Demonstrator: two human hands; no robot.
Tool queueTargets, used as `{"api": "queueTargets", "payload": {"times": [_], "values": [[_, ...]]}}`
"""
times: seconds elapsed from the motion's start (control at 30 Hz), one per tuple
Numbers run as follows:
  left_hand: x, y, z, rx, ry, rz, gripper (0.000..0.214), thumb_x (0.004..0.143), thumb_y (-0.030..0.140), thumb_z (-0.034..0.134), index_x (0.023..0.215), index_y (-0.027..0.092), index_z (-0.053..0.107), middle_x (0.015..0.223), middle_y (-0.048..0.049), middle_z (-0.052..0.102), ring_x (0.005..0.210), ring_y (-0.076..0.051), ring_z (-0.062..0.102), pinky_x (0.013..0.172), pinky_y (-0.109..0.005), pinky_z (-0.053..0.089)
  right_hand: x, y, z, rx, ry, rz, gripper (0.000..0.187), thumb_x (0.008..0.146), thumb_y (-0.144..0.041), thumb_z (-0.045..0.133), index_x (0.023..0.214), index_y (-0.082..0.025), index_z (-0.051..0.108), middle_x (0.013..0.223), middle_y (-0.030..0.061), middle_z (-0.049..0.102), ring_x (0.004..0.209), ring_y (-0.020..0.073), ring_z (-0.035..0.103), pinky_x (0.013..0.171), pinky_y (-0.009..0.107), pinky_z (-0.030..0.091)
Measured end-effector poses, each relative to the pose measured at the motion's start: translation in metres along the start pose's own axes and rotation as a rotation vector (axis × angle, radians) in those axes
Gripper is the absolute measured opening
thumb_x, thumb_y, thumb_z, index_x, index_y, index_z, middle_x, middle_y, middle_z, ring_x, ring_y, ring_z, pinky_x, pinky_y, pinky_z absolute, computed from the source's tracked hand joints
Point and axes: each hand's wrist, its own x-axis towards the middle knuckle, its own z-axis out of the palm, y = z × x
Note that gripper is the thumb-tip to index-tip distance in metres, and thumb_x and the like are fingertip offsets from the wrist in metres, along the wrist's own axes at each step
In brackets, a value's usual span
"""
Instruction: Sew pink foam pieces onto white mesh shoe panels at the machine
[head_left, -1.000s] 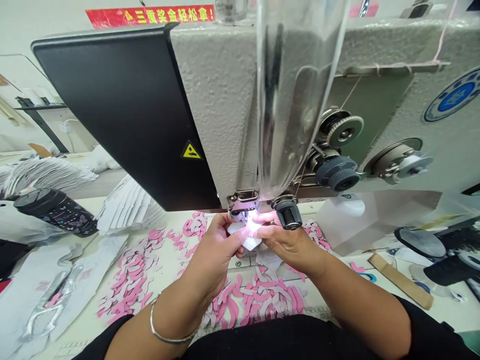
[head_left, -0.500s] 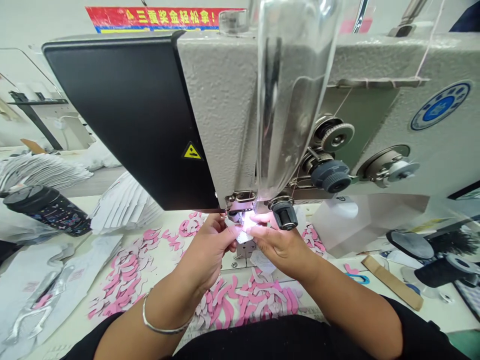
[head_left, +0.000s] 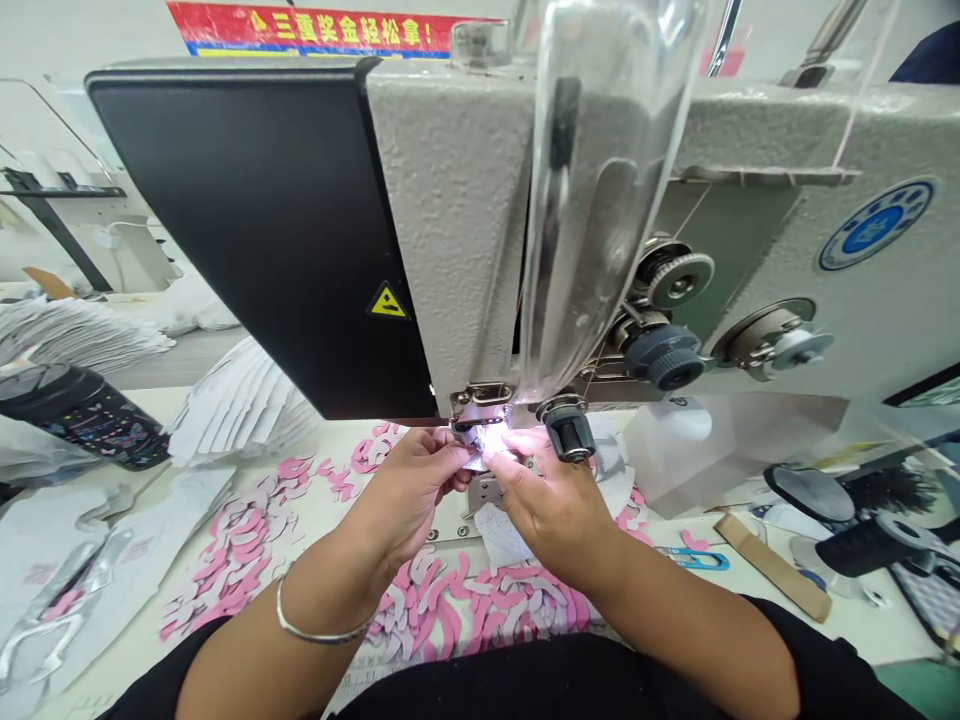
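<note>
Black bottle (head_left: 86, 415), 9 o'clock | left hand (head_left: 420, 475), 7 o'clock: grip clamped on white piece (head_left: 474, 461), 6 o'clock, under sewing machine (head_left: 450, 200) | right hand (head_left: 562, 505), 5 o'clock: fingertips at piece; grip closure cannot be told.

A sewing workshop: an industrial sewing machine (head_left: 450, 200), pink scraps (head_left: 446, 620) strewn about, stacked cut pieces (head_left: 238, 405) and a wall banner (head_left: 352, 30) show it.

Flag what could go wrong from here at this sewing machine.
The left hand and right hand have fingertips close to the lit working end of the sewing machine; one could be pricked.

The small white piece, pinched at its edge, might slip out of line.

Loose pink scraps lie nearby and could get caught.
</note>
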Motion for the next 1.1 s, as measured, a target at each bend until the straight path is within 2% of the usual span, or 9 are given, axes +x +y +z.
{"api": "queueTargets", "payload": {"times": [0.1,0.43,0.67,0.8,0.87,0.97,1.03,1.1], "values": [[0.003,-0.001,-0.002,0.012,-0.018,0.000,0.012,0.065,0.015,0.073,0.058,0.016,0.063,0.056,0.0009,0.056,0.052,-0.008,0.049,0.054,-0.022,0.040,-0.003,-0.001,0.002,-0.006,0.009,0.004,0.034,0.089,-0.017,0.057,0.122,-0.025,0.063,0.117,0.0129,0.059,0.116,0.0295,0.054,0.099,0.050,0.046],[0.010,-0.001,-0.006,-0.031,-0.061,-0.016,0.009,0.061,0.010,0.071,0.056,0.015,0.066,0.055,0.0016,0.055,0.052,-0.008,0.048,0.054,-0.022,0.039,-0.001,0.000,0.001,0.027,0.012,0.021,0.030,0.091,-0.016,0.055,0.120,-0.022,0.063,0.116,0.0132,0.062,0.119,0.0300,0.054,0.097,0.051,0.048],[0.014,-0.002,-0.009,0.007,-0.094,-0.006,0.017,0.068,0.020,0.076,0.057,0.015,0.065,0.055,0.0009,0.054,0.054,-0.009,0.047,0.056,-0.024,0.039,0.000,-0.001,-0.001,0.020,-0.011,0.022,0.030,0.092,-0.017,0.054,0.120,-0.022,0.062,0.117,0.0135,0.063,0.120,0.0303,0.054,0.098,0.053,0.047],[0.007,-0.003,-0.020,-0.014,-0.016,0.010,0.019,0.075,0.032,0.076,0.070,0.017,0.064,0.063,0.0015,0.056,0.056,-0.010,0.049,0.057,-0.024,0.039,0.001,0.000,-0.003,0.034,-0.001,0.011,0.027,0.092,-0.016,0.053,0.117,-0.020,0.062,0.115,0.0132,0.065,0.120,0.0299,0.055,0.097,0.050,0.047],[-0.003,-0.008,-0.030,0.034,0.031,0.000,0.015,0.077,0.032,0.074,0.081,0.020,0.065,0.068,0.0028,0.057,0.059,-0.010,0.050,0.059,-0.023,0.040,0.002,0.000,-0.005,0.031,0.028,0.000,0.024,0.091,-0.016,0.054,0.114,-0.018,0.061,0.112,0.0131,0.066,0.118,0.0292,0.057,0.096,0.048,0.047],[-0.021,-0.025,-0.041,0.314,0.027,-0.077,0.016,0.077,0.032,0.073,0.086,0.020,0.066,0.075,0.0002,0.061,0.068,-0.014,0.054,0.064,-0.025,0.042,0.002,0.001,-0.007,-0.001,0.055,-0.014,0.019,0.092,-0.018,0.054,0.109,-0.016,0.060,0.102,0.0117,0.068,0.111,0.0282,0.061,0.095,0.046,0.047],[-0.030,-0.040,-0.043,0.442,-0.044,-0.159,0.022,0.075,0.035,0.074,0.089,0.019,0.068,0.085,-0.0047,0.067,0.078,-0.018,0.059,0.070,-0.028,0.044,0.002,0.002,-0.008,-0.010,0.034,-0.011,0.017,0.093,-0.019,0.053,0.108,-0.017,0.059,0.100,0.0112,0.069,0.107,0.0270,0.062,0.093,0.045,0.047],[-0.036,-0.054,-0.041,0.416,-0.150,-0.221,0.029,0.075,0.038,0.074,0.096,0.018,0.068,0.093,-0.0078,0.069,0.085,-0.021,0.062,0.073,-0.029,0.045,0.003,0.003,-0.007,-0.008,0.014,-0.005,0.017,0.094,-0.020,0.051,0.109,-0.016,0.059,0.104,0.0119,0.069,0.104,0.0259,0.063,0.093,0.044,0.046]]}}
